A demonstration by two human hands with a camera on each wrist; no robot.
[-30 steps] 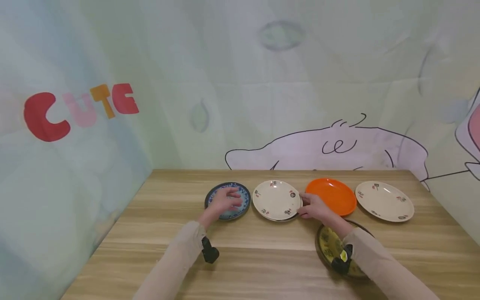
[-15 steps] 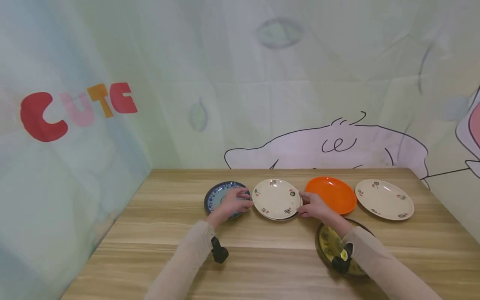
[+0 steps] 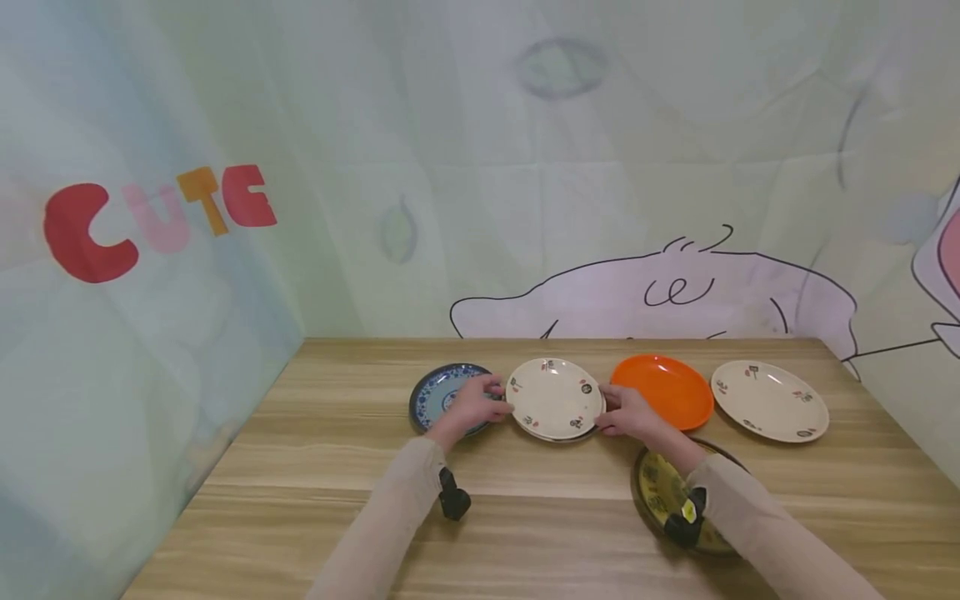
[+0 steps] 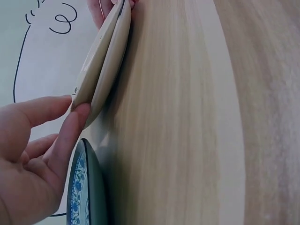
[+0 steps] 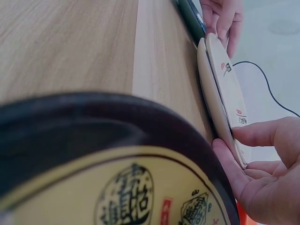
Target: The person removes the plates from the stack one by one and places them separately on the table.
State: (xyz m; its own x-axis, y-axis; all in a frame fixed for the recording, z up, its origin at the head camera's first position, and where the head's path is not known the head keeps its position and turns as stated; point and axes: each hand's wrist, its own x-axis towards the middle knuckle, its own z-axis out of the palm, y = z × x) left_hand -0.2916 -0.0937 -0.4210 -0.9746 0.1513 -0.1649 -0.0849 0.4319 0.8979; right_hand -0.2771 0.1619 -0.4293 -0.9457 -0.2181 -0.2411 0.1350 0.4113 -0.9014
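Two cream plates with small printed motifs lie stacked mid-table, the upper plate covering most of the lower plate. A thin gap shows between their rims in both wrist views. At the left rim my left hand pinches the upper plate between thumb and finger, above the blue patterned plate. My right hand grips the stack's right rim, thumb on top and a finger low at the side. Exactly how far each hand's fingers reach under is hidden.
An orange plate and an oval cream plate lie to the right. Under my right forearm sits a dark-rimmed yellow plate. The wooden table meets a printed cloth backdrop at its far edge.
My left hand has moved right from over the blue plate to the left rim of the upper cream plate and taken hold there. The right hand has stayed at the right rim.
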